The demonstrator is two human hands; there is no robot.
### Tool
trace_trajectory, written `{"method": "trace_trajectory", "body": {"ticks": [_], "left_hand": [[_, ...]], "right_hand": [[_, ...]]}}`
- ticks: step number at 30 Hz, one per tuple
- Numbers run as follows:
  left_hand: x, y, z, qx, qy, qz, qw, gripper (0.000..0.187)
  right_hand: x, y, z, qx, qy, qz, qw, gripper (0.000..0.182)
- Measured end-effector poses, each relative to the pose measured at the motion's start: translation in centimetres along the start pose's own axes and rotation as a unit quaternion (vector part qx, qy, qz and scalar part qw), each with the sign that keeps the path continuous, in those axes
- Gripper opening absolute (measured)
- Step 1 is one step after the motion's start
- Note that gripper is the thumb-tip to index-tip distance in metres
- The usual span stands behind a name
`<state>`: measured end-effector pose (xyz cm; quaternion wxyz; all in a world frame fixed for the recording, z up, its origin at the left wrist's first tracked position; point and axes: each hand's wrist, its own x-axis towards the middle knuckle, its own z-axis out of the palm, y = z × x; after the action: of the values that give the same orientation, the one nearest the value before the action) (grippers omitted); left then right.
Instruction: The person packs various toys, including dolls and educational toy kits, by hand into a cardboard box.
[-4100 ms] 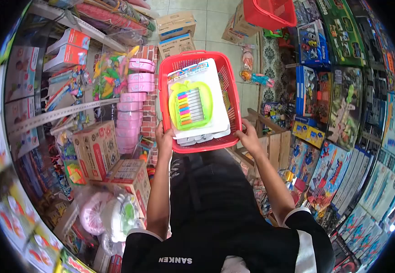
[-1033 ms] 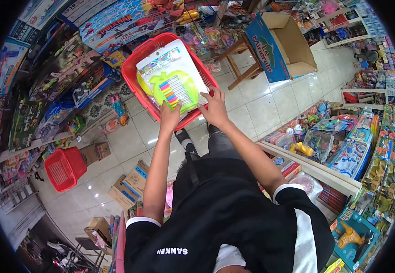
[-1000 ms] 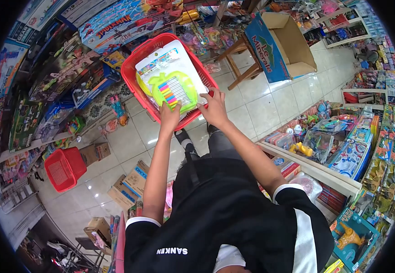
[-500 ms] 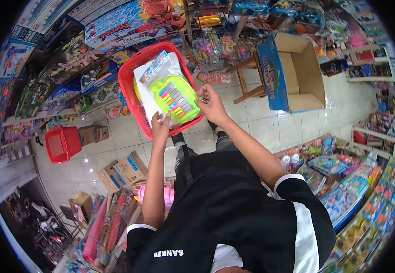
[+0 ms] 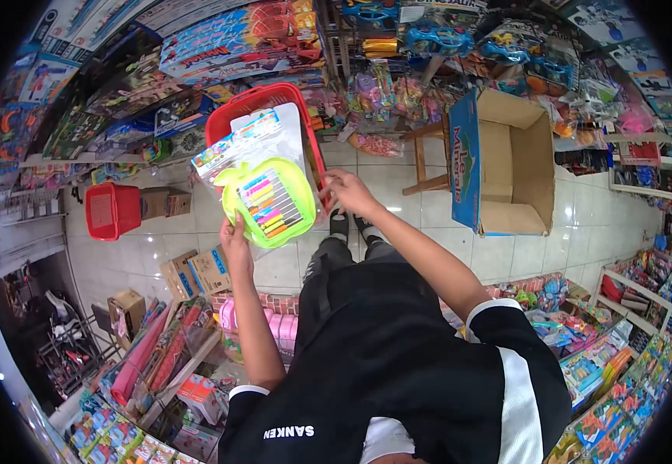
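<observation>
A green apple-shaped board (image 5: pixel 299 196) with rows of coloured and grey pieces is packed in clear plastic with a printed header card (image 5: pixel 245 138). My left hand (image 5: pixel 235 246) pinches its lower left edge. The pack lies over the front of a red basket (image 5: pixel 218 124), partly hiding it. A white sheet-like item (image 5: pixel 293 124) shows behind the pack inside the basket. My right hand (image 5: pixel 350 193) is at the basket's right side, its fingers curled at the rim; whether it grips the rim is hard to make out.
A blue and brown cardboard box (image 5: pixel 514 166) rests on a wooden stool (image 5: pixel 421 158) at the right. Another red basket (image 5: pixel 112 210) and small cartons (image 5: pixel 211 271) are on the tiled floor at the left. Shelves of packaged toys surround the area.
The green pack has been raised out of the basket and shifted left and toward me, held by my left hand. My right hand has moved off the pack to the basket's side.
</observation>
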<state>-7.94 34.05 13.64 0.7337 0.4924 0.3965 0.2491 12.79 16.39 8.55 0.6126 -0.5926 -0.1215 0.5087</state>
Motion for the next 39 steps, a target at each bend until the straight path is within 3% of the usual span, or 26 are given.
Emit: {"method": "trace_trajectory", "body": {"ticks": [2,4,6,8,10,11,12,14,15,18,20,24,28,30,35,37,39], "left_hand": [[0.3,0.1,-2.3,0.021,0.0,0.011,1.0,0.031],[0.2,0.8,-3.0,0.0,-0.003,0.011,1.0,0.031],[0.5,1.1,-3.8,-0.002,0.034,0.031,0.999,0.03],[1.1,0.9,-4.7,-0.03,0.036,0.023,0.999,0.03],[2.1,0.8,-5.1,-0.055,0.051,0.009,0.997,0.029],[2.4,0.9,-4.9,-0.072,0.031,0.012,0.997,0.028],[2.4,1.1,-4.6,-0.073,0.021,-0.001,0.997,0.028],[3.1,1.7,-3.8,-0.079,-0.002,0.016,0.997,0.026],[3.5,2.0,-3.0,-0.077,-0.025,0.027,0.996,0.027],[4.8,1.8,-0.4,-0.108,-0.069,0.026,0.991,0.027],[5.3,1.4,2.7,-0.103,-0.098,0.018,0.99,0.028],[5.8,-1.2,9.9,-0.095,-0.169,-0.009,0.981,0.027],[3.1,-4.2,19.4,-0.091,-0.226,-0.039,0.969,0.028],[1.1,-6.1,24.4,-0.096,-0.199,-0.055,0.974,0.03],[-3.4,-10.9,36.3,-0.078,-0.195,-0.075,0.975,0.032],[-5.2,-12.7,39.5,-0.029,-0.157,-0.115,0.98,0.033],[-6.9,-13.8,42.6,-0.018,-0.141,-0.126,0.982,0.034]], "right_hand": [[1.1,0.0,1.9,-0.181,0.02,0.039,0.982,0.035],[2.6,1.0,3.6,-0.213,0.047,0.028,0.975,0.032],[3.8,1.2,4.6,-0.382,0.118,-0.056,0.915,0.026],[3.8,0.9,5.0,-0.316,0.158,-0.054,0.934,0.017],[3.9,0.7,4.3,-0.192,0.126,-0.176,0.957,0.014],[3.5,0.5,3.4,-0.224,0.111,-0.27,0.93,0.012],[2.4,0.0,2.7,-0.228,0.124,-0.261,0.93,0.012],[0.1,-1.8,0.6,-0.032,0.08,-0.117,0.989,0.011],[-1.1,-2.4,-1.1,-0.039,0.082,-0.104,0.99,0.009],[-5.5,-4.1,-5.4,-0.006,0.187,-0.181,0.966,0.009],[-9.2,-5.5,-8.7,-0.006,0.278,-0.149,0.949,0.012],[-15.7,-6.4,-15.8,-0.031,0.433,-0.185,0.882,0.012],[-20.3,-3.7,-26.8,-0.063,0.447,-0.234,0.861,0.013],[-23.1,-2.5,-31.8,-0.119,0.504,-0.202,0.831,0.014],[-28.4,-2.9,-39.3,-0.045,0.565,-0.117,0.815,0.02],[-31.2,-3.9,-39.9,0.041,0.514,-0.044,0.855,0.03],[-33.1,-3.2,-41.5,0.055,0.503,-0.06,0.86,0.034]]}}
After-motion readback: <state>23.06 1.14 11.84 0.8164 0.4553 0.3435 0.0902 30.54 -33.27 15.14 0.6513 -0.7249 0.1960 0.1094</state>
